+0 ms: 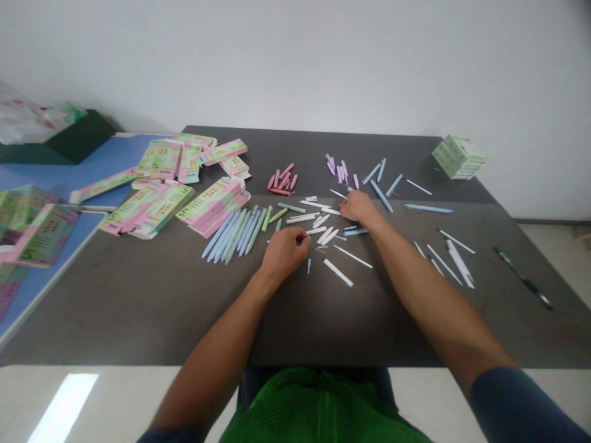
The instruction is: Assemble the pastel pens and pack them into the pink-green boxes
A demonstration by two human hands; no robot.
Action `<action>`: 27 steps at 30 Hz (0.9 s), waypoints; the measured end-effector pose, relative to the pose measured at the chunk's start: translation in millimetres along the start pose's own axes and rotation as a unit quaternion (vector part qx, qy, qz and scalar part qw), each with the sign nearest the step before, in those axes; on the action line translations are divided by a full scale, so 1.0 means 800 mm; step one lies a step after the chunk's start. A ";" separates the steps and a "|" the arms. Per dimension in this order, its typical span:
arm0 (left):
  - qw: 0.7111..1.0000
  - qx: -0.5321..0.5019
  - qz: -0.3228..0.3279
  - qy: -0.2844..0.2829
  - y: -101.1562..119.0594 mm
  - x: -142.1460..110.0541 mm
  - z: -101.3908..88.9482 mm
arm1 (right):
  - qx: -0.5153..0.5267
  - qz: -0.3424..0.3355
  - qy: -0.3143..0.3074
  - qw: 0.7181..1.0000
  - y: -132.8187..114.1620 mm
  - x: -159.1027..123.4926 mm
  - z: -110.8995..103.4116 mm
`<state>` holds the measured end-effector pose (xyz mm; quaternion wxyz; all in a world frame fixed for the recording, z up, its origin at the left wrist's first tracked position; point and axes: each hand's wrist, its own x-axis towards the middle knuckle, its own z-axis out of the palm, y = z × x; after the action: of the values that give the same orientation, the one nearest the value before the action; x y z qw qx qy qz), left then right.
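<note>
My left hand (287,249) hovers at the middle of the dark table with its thumb and fingers curled into a pinch; what they hold, if anything, is hidden. Just right of it lie short white pen parts (327,235) and a white pen barrel (338,272). Further back, my right hand (357,208) reaches down with closed fingers among the white parts. A thin white pen refill (338,194) shows beside those fingertips, but I cannot tell whether it is gripped. Blue and green pen barrels (231,237) lie in a row left of my left hand.
Pink and green cartons (215,203) are piled at the left. Red pen parts (282,179) and purple ones (342,172) lie toward the back. A black pen (524,278) and white refills (444,264) rest at the right, with a green box (458,158) in the far corner.
</note>
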<state>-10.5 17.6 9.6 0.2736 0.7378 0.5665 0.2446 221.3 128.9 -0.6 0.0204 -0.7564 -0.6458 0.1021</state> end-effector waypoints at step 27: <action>0.756 -0.620 -0.191 -0.086 0.004 -0.003 0.023 | 0.329 -0.153 0.083 0.928 -0.044 -0.186 0.019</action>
<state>3.4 11.9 -2.3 0.7595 0.3012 0.3946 0.4204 162.9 -12.7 9.2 0.3371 -0.6050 -0.6799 0.2409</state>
